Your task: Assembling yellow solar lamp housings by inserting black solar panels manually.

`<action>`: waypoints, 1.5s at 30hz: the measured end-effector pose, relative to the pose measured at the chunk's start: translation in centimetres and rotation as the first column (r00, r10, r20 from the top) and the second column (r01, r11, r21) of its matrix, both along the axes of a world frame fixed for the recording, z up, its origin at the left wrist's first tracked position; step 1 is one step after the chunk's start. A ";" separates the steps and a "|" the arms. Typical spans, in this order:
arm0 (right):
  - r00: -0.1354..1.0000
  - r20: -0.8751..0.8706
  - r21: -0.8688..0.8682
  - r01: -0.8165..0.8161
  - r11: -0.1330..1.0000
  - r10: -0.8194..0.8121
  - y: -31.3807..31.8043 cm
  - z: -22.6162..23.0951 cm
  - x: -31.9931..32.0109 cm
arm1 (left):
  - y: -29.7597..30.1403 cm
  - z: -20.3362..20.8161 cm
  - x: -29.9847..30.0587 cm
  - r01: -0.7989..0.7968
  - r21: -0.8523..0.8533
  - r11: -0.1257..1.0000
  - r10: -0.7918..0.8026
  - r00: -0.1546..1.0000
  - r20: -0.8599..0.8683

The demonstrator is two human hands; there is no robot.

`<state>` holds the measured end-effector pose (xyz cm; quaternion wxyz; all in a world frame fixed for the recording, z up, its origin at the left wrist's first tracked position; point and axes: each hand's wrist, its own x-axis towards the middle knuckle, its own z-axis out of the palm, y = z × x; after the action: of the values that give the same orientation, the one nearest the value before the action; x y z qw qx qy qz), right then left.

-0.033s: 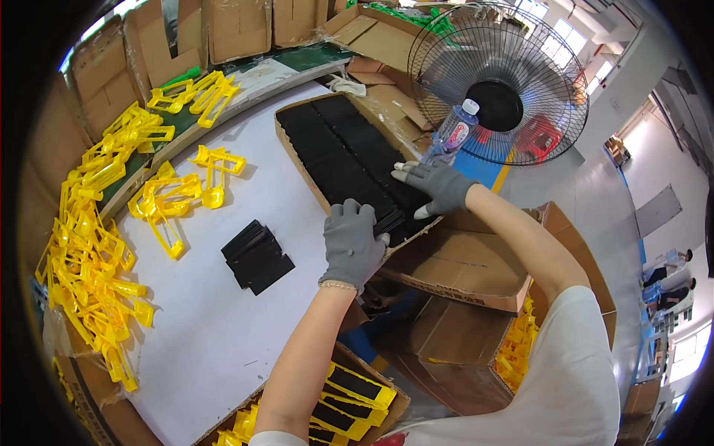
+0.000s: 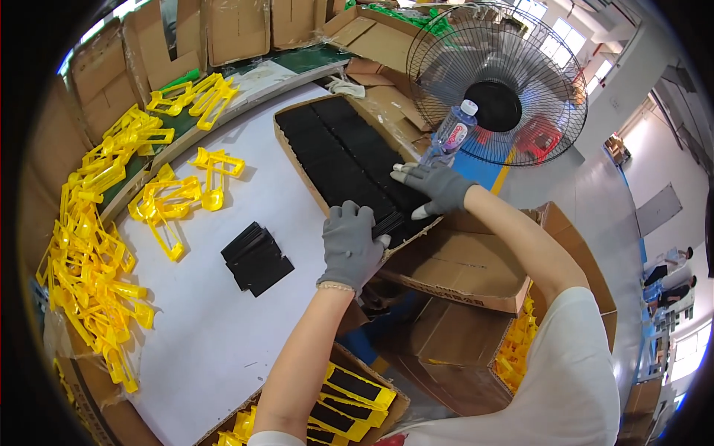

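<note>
A shallow cardboard box [image 2: 302, 163] holds rows of thin black flat pieces [image 2: 335, 152] packed tightly together. At its near-left corner, my left hand [image 2: 348, 245] in a grey glove has its fingers curled; the hand itself hides what they grip. Its thumb lies beside the ends of some black pieces. My right hand [image 2: 437, 186], also gloved in grey with pale fingertips, rests open along the box's right side, fingers stretched over the black pieces. Left of my left hand, a small fanned stack of black pieces [image 2: 256, 260] lies on the white tabletop [image 2: 201, 312].
Yellow plastic frames [image 2: 97, 245] are heaped along the left, with a few [image 2: 182, 193] on the table. A box of yellow-and-black pieces [image 2: 349, 401] stands at the near edge. Right are open cartons [image 2: 454, 264], a bottle [image 2: 455, 130] and a caged fan [image 2: 498, 82].
</note>
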<state>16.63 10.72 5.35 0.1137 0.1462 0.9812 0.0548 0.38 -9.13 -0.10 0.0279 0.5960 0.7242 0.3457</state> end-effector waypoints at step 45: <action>0.894 -0.260 -0.043 -0.387 0.921 0.364 -12.7 7.6 -9.6 | 2.5 -0.6 -11.9 -0.237 0.523 0.819 -0.331 0.549 0.767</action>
<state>7.04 -2.00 12.93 -0.0154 -0.0458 0.9988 0.0110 -11.49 -6.62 -0.69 0.1975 0.3582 0.4656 0.7848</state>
